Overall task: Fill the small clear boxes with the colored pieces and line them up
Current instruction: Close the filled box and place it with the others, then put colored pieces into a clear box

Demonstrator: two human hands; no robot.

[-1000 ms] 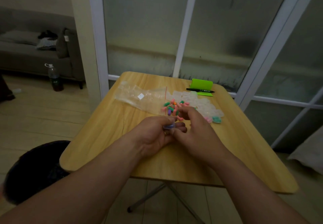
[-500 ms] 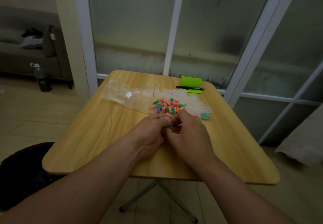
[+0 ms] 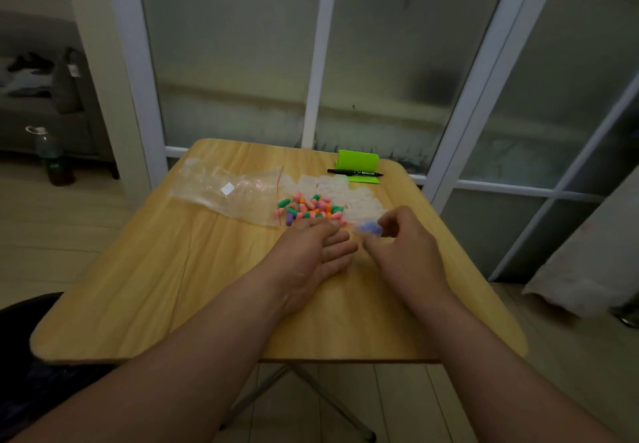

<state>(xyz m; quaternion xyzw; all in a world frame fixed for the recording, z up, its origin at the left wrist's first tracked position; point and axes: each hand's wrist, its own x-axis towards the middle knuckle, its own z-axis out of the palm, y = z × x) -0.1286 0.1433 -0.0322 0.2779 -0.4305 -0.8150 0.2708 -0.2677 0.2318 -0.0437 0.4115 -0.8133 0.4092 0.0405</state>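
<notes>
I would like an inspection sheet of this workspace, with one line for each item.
Surface: wooden table.
Job's things: colored pieces piled; clear boxes behind them; one filled box, purple inside, blurred.
Clutter: plastic bag, black pen, green object.
Hands: left hand flat on table by the pile; right hand pinches the filled box.
Cables: nothing seen.
Surroundings: glass doors behind; bottle on floor.

Wooden table (image 3: 155, 287): colored pieces (image 3: 309, 208) heaped between clear zip bag (image 3: 228, 188) and clear boxes (image 3: 359, 200). Left hand (image 3: 318, 250) flat beside heap; right hand (image 3: 404, 247) pinches small box (image 3: 368, 227) holding something purple.
</notes>
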